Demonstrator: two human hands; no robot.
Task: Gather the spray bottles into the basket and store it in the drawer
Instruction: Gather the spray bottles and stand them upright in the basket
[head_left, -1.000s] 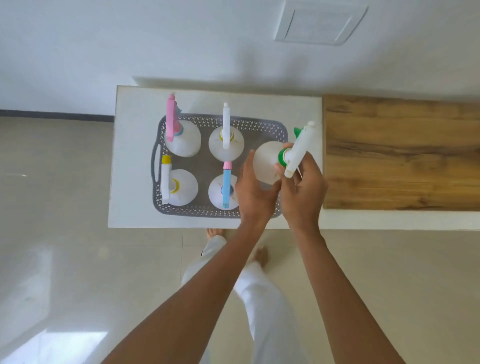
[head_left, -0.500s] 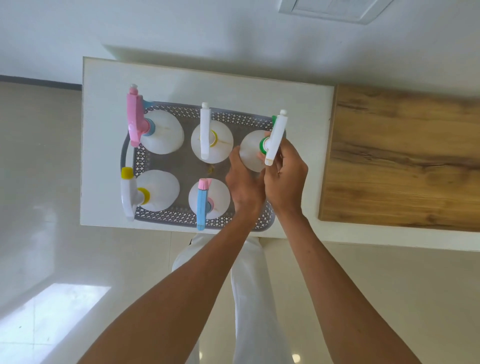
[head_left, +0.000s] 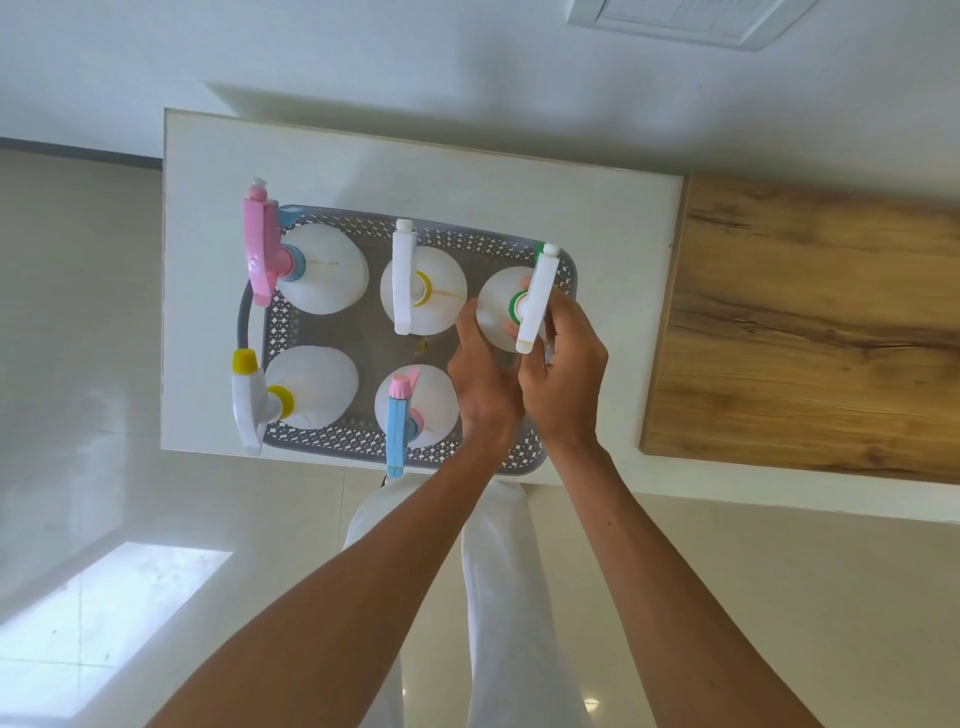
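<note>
While the green-collared bottle (head_left: 496, 312) stands upright in the far right corner of the basket (head_left: 524, 458), its neck is gripped by curled fingers of the right hand (head_left: 566, 374) and its near flank is cupped by the left hand (head_left: 483, 387).

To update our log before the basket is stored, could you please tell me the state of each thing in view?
Grey basket, on the white table.
Pink-trigger bottle, upright in basket.
White-trigger bottle, upright in basket.
Yellow-nozzle bottle, upright in basket.
Blue-trigger bottle, upright in basket.
Green-collar bottle, upright in basket, held.
Left hand, holds green-collar bottle's body.
Right hand, grips its neck.
</note>
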